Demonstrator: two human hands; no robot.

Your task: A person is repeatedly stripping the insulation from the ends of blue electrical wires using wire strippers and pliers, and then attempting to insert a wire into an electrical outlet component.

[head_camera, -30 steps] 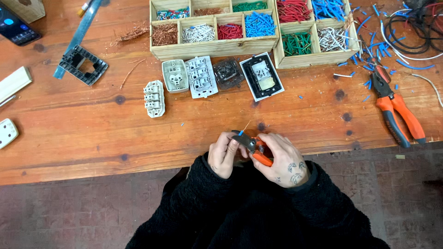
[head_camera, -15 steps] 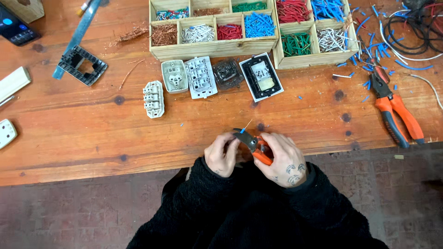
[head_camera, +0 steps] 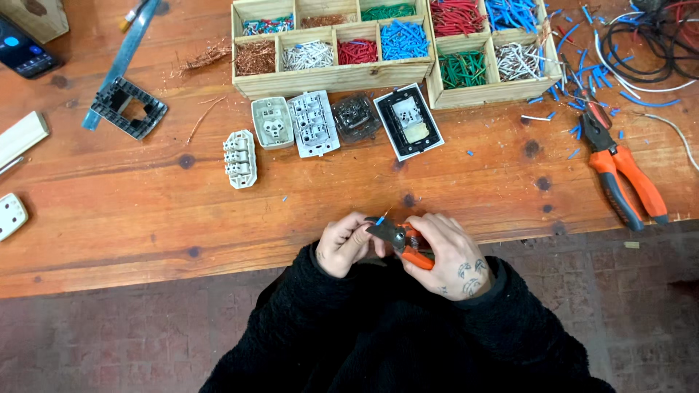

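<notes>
Right hand (head_camera: 453, 256) closed around small orange-handled cutters (head_camera: 402, 242), jaws pointing left. Left hand (head_camera: 342, 243) pinching a short blue wire (head_camera: 380, 219) at those jaws (tip poking up just above the fingers). Both held over the near table (head_camera: 109, 218) edge. Further back: a row of socket parts (head_camera: 313, 124) before wooden trays (head_camera: 335, 76) of wire bits. Orange pliers (head_camera: 619, 171) well to the right.
</notes>
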